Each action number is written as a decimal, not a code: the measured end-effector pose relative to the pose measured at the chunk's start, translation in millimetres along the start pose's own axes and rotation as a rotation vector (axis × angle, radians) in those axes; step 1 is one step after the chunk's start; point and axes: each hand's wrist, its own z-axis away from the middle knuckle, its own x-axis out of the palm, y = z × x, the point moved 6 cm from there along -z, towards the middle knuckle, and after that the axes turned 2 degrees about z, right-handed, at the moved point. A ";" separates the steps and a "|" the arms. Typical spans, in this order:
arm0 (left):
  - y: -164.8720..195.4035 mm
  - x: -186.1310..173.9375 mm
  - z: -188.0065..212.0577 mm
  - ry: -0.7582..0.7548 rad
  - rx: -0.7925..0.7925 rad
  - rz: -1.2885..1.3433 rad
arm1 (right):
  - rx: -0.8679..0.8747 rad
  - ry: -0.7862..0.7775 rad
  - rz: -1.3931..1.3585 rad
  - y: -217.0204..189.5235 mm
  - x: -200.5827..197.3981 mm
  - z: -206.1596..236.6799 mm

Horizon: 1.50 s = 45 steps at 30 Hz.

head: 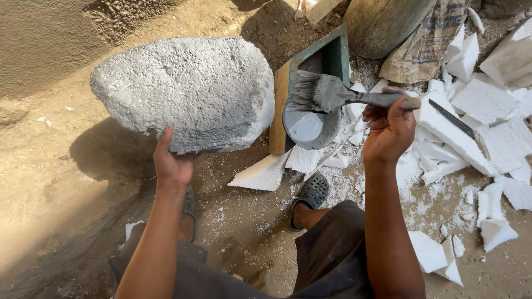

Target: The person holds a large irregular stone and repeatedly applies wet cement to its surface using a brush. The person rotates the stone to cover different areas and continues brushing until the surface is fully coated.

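Observation:
My left hand (170, 164) holds up a large rounded foam block (188, 88) coated in rough grey paint, gripping it from its lower edge. My right hand (389, 128) grips the handle of a wide paintbrush (327, 93) whose bristles are loaded with grey paint. The brush hangs over a round bowl of grey paint (309, 126) on the ground, just right of the block. The bristles are apart from the block.
Broken white foam pieces (482, 111) litter the sandy ground on the right, with a knife (457, 126) lying on one. A green tray (327, 55), a sack (424, 44) and a drum stand at the back. My sandalled feet (311, 194) are below.

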 end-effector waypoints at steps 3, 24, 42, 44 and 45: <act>-0.3 -8.3 0.4 0.018 -0.029 0.008 | -0.020 -0.104 0.077 -1.0 55.4 23.4; -16.8 -26.4 1.6 -0.205 0.112 -0.077 | -0.568 -0.119 0.716 -45.9 128.4 86.2; -7.3 -12.9 13.1 -0.278 0.128 -0.149 | -0.580 -0.205 1.054 -36.8 136.9 88.5; -8.5 -19.6 11.0 -0.225 0.116 -0.160 | -0.604 -0.128 0.934 -43.0 134.0 87.9; -9.2 -24.3 9.8 -0.187 0.117 -0.158 | -0.614 -0.105 0.870 -45.7 132.0 87.7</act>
